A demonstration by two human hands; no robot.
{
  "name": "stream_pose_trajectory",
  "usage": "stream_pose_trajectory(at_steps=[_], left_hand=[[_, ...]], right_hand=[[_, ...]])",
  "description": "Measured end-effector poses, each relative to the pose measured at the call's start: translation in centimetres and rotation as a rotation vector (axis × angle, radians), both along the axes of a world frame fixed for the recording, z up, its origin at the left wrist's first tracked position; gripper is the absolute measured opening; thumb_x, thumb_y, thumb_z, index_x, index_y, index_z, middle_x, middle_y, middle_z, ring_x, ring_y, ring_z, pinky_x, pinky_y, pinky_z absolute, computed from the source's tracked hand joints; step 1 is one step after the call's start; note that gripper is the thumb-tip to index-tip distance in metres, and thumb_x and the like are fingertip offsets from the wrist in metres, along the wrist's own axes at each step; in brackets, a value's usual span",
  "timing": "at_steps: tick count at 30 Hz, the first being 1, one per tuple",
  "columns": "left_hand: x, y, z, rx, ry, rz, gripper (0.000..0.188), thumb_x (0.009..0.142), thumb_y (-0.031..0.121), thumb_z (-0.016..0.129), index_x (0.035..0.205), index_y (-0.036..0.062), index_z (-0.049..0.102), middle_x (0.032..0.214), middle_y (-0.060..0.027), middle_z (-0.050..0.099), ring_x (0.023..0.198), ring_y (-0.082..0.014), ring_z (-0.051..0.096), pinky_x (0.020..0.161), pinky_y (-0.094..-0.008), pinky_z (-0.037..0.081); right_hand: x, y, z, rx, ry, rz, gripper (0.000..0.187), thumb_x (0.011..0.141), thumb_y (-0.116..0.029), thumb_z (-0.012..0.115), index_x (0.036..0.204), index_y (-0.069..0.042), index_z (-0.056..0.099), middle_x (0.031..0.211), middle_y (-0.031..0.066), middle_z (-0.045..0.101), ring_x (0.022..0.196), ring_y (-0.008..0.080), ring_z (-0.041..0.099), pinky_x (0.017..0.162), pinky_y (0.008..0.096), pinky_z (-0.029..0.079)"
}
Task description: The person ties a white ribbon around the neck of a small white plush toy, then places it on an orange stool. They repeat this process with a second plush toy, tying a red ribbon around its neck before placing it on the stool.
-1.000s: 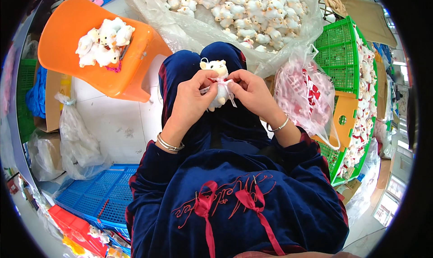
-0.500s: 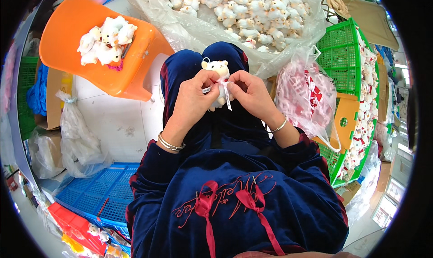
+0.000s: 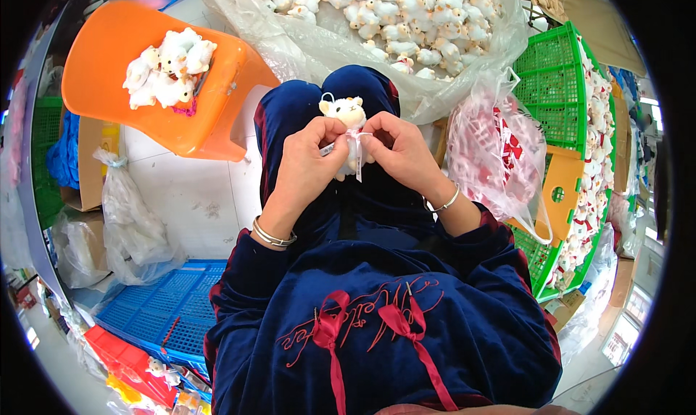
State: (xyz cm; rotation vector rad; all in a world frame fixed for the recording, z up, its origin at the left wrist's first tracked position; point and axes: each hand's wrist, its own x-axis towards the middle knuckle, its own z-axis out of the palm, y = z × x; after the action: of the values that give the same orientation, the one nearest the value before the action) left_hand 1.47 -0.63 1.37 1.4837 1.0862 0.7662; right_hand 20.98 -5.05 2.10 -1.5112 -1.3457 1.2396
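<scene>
The left hand (image 3: 308,165) was curled shut, thumb and forefinger pinched on a thin pale ribbon (image 3: 357,154) at the neck of a small white plush animal (image 3: 346,118). The right hand (image 3: 402,150) faced it from the other side, its fingers likewise closed on the ribbon, so that both hands met at the toy's front. The ribbon's loose end hung down between them; whether a knot had formed was hard to tell, since the fingertips covered that spot. The toy sat upright above the person's knees, its head and a small hanging loop showing clear of the fingers, its body mostly hidden behind them. A metal bangle (image 3: 272,235) circled the left wrist, and a thinner bracelet (image 3: 444,202) the right.

Beneath the hands lay the person's lap, clothed in dark blue velvet with red bows (image 3: 391,321) on the front. Just beyond the knees spread a large clear plastic sheet (image 3: 312,49) heaped with many more white plush toys (image 3: 406,13). To the left stood an orange plastic stool (image 3: 109,74) bearing a small pile of the same toys (image 3: 167,67). To the right hung a clear bag of red and white pieces (image 3: 493,154), touching a green plastic crate (image 3: 554,89) filled with plush toys. A blue crate lid (image 3: 163,310) rested on the floor at lower left, near crumpled plastic bags (image 3: 130,226).
</scene>
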Motion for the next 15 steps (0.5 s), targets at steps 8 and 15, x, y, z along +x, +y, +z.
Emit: stream_pose_trajectory(at_steps=[8,15], left_hand=[[0.1,0.2,0.7,0.000,0.062,-0.028,0.012,0.092,0.006,0.071,0.102,0.0007,0.069,0.082,0.0015,0.068,0.075,-0.0029,0.060,0.070,-0.0215,0.051],[0.1,-0.3,-0.3,-0.075,-0.052,0.028,0.019,0.094,0.006,0.070,0.112,0.0003,0.071,0.081,-0.0055,0.072,0.073,-0.0067,0.066,0.069,-0.0253,0.055]], right_hand=[[0.1,0.1,0.4,-0.004,0.048,0.018,0.012,0.095,-0.011,0.069,0.096,0.000,0.064,0.077,0.0008,0.060,0.069,0.0061,0.052,0.061,0.0259,0.044],[0.7,0.2,-0.3,0.020,0.045,0.032,0.014,0.095,-0.013,0.069,0.096,0.000,0.064,0.076,0.0017,0.060,0.069,0.0074,0.053,0.062,0.0266,0.045]])
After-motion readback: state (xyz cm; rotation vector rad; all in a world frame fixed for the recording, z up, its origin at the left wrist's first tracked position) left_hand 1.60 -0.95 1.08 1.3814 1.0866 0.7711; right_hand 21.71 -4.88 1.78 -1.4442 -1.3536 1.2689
